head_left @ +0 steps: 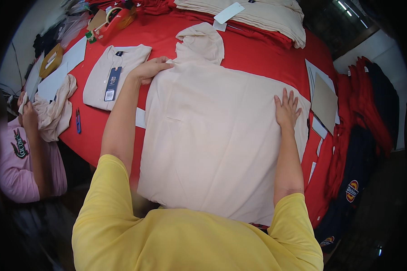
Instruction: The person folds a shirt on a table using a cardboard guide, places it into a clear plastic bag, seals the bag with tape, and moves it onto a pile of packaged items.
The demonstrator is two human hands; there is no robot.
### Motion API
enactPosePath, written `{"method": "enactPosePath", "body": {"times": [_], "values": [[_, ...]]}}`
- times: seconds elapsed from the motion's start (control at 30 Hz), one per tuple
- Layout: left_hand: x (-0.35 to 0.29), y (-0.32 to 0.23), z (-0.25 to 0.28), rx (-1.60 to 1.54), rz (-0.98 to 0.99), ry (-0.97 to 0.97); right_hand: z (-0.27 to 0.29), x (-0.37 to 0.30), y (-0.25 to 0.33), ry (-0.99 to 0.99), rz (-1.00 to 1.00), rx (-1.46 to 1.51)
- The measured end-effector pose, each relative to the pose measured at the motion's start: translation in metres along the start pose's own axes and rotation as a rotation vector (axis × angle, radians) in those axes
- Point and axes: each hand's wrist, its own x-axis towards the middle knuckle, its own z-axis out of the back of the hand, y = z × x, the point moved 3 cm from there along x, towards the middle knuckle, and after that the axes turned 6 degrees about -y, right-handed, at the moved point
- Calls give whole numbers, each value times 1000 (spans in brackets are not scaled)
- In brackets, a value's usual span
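A cream hooded garment [217,140] lies spread out on the red-covered table, right in front of me. Its hood [205,43] points away toward the far side. My left hand [150,71] pinches the cloth at the garment's far left shoulder, with fingers closed on the edge. On the right part of the garment my right hand [287,108] rests palm down, its fingers spread flat on the cloth. Beside my left forearm is a folded cream shirt [97,81] bearing a navy hang tag [113,83].
At left, a co-worker in a pink shirt [22,167] handles a crumpled cream garment [54,113]; blue thread snips [78,121] lie nearby. Folded cream garments [267,18] are stacked at the back. Cardboard [324,101] and red garments [343,122] sit at right. A red tape dispenser [115,25] stands far left.
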Motion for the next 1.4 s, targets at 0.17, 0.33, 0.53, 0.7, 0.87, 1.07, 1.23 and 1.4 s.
{"method": "enactPosePath", "body": {"times": [0.17,0.33,0.53,0.7,0.87,1.07,1.23,1.4], "values": [[-19,-20,46,253,-228,19,1,-1,-2,1,2,-14],[1,-12,48,1184,-507,-663,-6,0,5,-13,22,19],[-129,10,-8,1115,-398,-832,-4,2,-11,2,48,105],[-217,90,-41,1044,-17,-596,23,-48,27,-116,113,19],[-195,134,-40,-230,-132,-430,24,-116,61,26,101,51],[-204,134,12,-809,-469,-430,7,-116,55,-30,99,85],[-250,116,52,351,-426,-1252,10,-119,55,-17,93,72],[-261,133,20,860,-31,-936,9,-120,54,-28,110,81]]}}
